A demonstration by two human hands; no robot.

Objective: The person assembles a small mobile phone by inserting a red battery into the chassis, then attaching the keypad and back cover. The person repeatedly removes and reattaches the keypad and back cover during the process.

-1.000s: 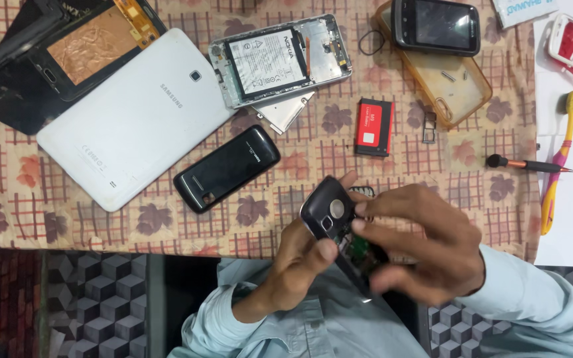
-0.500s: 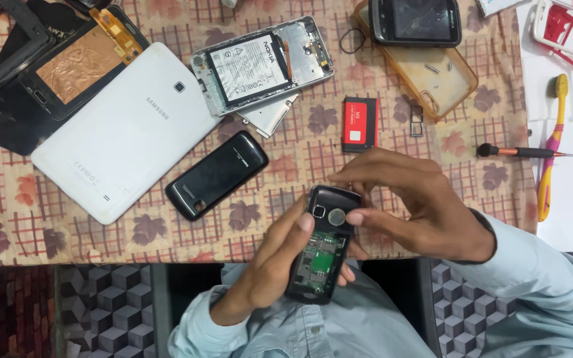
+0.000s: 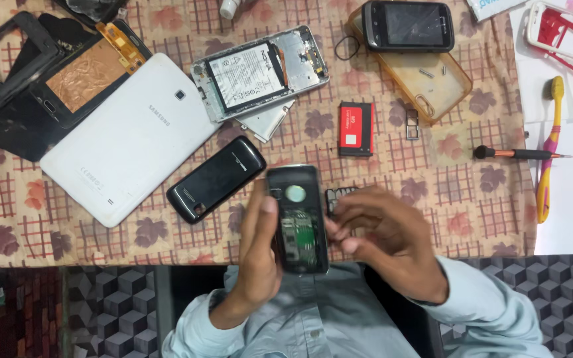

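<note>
The left hand (image 3: 260,255) grips the opened dark phone (image 3: 297,222) along its left edge, circuit board exposed, held at the table's near edge just right of the black back cover (image 3: 215,179), while the right hand (image 3: 382,242) pinches a small dark part (image 3: 339,199) beside the phone's right edge.

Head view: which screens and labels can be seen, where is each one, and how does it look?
Dark phone, top centre-right, on an amber case: black, unlit screen.
Opened phone, upper middle: white rectangular battery label.
Small battery, centre: red label, black edge.
White tablet, left: back up, no screen visible.
Opened phone in hands, held by left hand: green board, no screen visible.
</note>
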